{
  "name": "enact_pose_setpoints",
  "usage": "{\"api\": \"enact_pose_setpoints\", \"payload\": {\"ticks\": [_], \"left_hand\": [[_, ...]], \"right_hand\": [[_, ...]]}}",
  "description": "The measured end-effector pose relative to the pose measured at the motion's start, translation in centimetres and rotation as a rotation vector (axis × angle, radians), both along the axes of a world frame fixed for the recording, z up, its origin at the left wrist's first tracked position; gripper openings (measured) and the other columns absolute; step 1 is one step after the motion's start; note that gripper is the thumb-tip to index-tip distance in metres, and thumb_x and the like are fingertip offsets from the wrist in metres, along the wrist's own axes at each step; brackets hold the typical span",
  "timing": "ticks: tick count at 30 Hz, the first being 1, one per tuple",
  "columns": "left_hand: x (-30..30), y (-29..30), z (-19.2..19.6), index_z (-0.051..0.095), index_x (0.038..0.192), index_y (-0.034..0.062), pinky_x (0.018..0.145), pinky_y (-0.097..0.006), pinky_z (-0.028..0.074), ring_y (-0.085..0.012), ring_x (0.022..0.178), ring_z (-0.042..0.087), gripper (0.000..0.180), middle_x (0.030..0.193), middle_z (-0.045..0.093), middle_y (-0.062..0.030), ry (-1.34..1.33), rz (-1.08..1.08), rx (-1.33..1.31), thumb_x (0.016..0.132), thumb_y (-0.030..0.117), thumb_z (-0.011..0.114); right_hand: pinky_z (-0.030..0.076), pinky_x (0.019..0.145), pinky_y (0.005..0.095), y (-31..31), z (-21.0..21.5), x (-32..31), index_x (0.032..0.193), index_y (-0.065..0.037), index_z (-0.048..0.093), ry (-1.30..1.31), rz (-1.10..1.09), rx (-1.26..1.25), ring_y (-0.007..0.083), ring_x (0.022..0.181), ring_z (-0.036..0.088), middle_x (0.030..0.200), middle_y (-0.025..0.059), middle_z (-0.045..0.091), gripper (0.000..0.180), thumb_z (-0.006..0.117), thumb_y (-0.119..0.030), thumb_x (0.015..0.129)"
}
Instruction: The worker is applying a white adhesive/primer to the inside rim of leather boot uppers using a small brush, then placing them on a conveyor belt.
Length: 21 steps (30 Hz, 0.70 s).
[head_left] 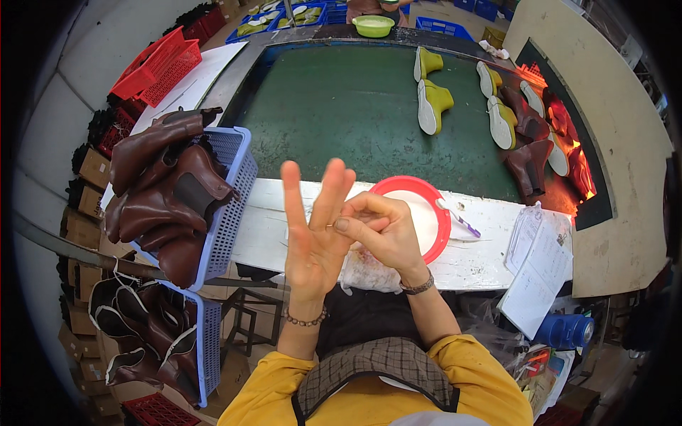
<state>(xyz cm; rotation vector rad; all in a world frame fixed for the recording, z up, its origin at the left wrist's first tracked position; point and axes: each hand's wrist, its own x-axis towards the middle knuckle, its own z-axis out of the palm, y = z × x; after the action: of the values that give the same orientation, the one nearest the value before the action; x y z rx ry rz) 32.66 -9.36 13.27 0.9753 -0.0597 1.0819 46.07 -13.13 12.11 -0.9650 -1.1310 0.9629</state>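
My left hand is raised over the white bench top, palm up, with some fingers stretched apart. Against its fingers my right hand makes a pinch with thumb and forefinger. What sits in that pinch, if anything, is too small to name. Just beyond my right hand stands a red-rimmed bowl of white liquid or paste. A brush with a purple handle lies by the bowl's right side. Below my hands a stained whitish cloth rests at the bench edge.
At left, a blue basket overflows with brown boots; another blue basket holds more below. Yellow-green shoes lie on the green belt, with brown boots near a glowing heater opening. Papers lie right. Someone stands at the far end.
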Motion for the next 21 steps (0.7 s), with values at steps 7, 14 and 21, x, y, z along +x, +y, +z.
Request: {"api": "enact_pose_setpoints", "payload": {"ticks": [7,14,21], "left_hand": [[-2.4,0.8,-0.2,0.049,0.121,0.0030,0.076,-0.031,0.056,-0.0238,0.110,0.056,0.016,0.122,0.054,-0.0153,0.190,0.565,0.169,0.107,0.010,0.050],[-2.1,-0.5,0.7,0.025,0.075,0.0150,0.041,-0.023,0.017,-0.0054,0.049,0.023,0.045,0.076,0.037,0.0011,0.077,0.582,0.012,0.101,-0.003,0.056],[-2.0,1.1,0.8,0.036,0.079,0.0160,0.045,-0.026,0.034,-0.0080,0.051,0.033,0.034,0.069,0.038,0.0021,-0.018,0.585,0.025,0.105,0.012,0.057]], "right_hand": [[0.051,0.078,0.0264,-0.6,1.2,-0.5,0.092,-0.002,0.052,0.157,-0.152,0.101,0.0097,0.083,0.058,0.089,0.0028,0.060,0.011,0.062,-0.001,0.097],[0.033,0.053,0.0229,-1.7,0.6,-1.9,0.074,-0.007,0.042,0.213,-0.079,0.100,0.0028,0.061,0.039,0.066,-0.0047,0.044,0.033,0.059,-0.010,0.102],[0.049,0.066,0.0259,-3.3,0.8,-4.2,0.078,0.001,0.060,0.185,0.145,0.037,0.0143,0.077,0.062,0.088,0.0072,0.062,0.028,0.057,-0.012,0.102]]}}
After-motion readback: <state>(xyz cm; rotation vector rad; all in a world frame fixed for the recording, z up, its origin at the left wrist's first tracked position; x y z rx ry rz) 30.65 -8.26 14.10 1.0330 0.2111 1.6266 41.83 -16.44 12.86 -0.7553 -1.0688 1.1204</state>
